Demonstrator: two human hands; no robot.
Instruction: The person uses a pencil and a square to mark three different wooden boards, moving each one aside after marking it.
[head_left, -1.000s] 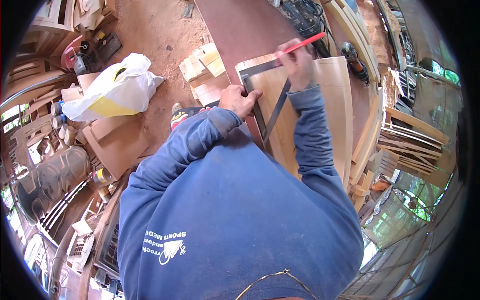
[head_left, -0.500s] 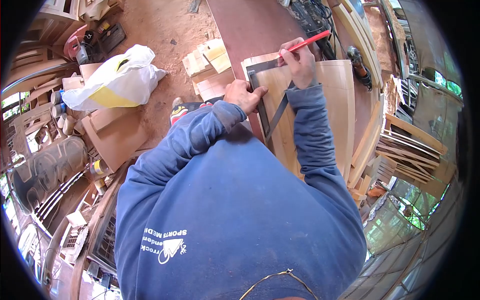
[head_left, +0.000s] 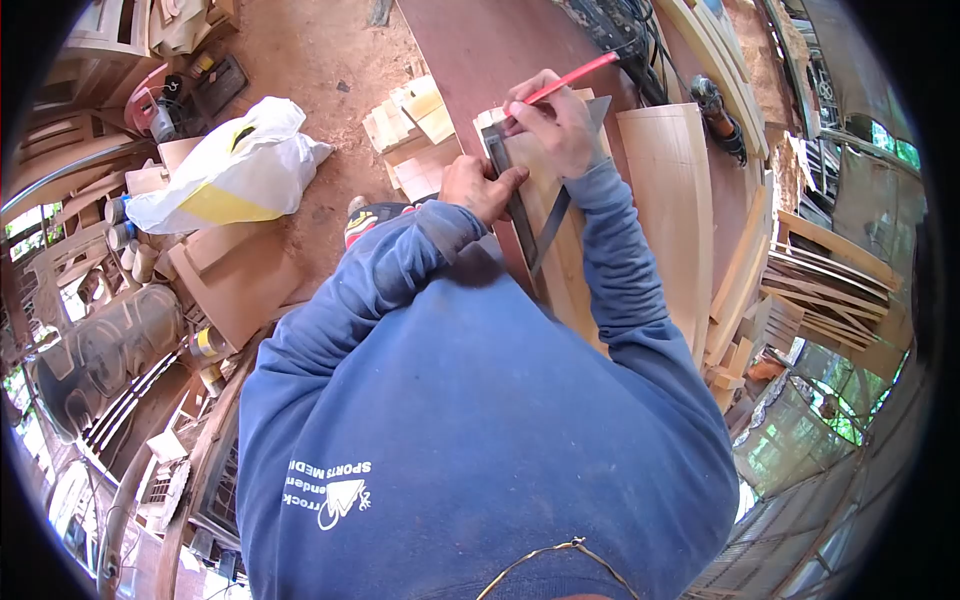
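Note:
My right hand (head_left: 558, 128) grips a red pencil (head_left: 580, 76), its tip end down near the far end of a pale wooden board (head_left: 566, 262). On that board lies a dark metal carpenter's square (head_left: 548, 236), a triangular frame with a slanting bar; its thick edge follows the board's left side. My left hand (head_left: 478, 190) is closed on this edge, thumb on top, pressing it to the wood. The right hand and its sleeve hide part of the square and the pencil point.
A second pale board (head_left: 665, 200) lies to the right on the brown bench top (head_left: 480, 50). Beyond are a power tool (head_left: 716, 115) and black cables (head_left: 640, 45). Wood offcuts (head_left: 412, 130) and a white-yellow sack (head_left: 225, 165) lie at left.
My right hand and the pencil have moved left along the square, closer to my left hand. More of the square's far right corner shows. My left hand stays on the square.

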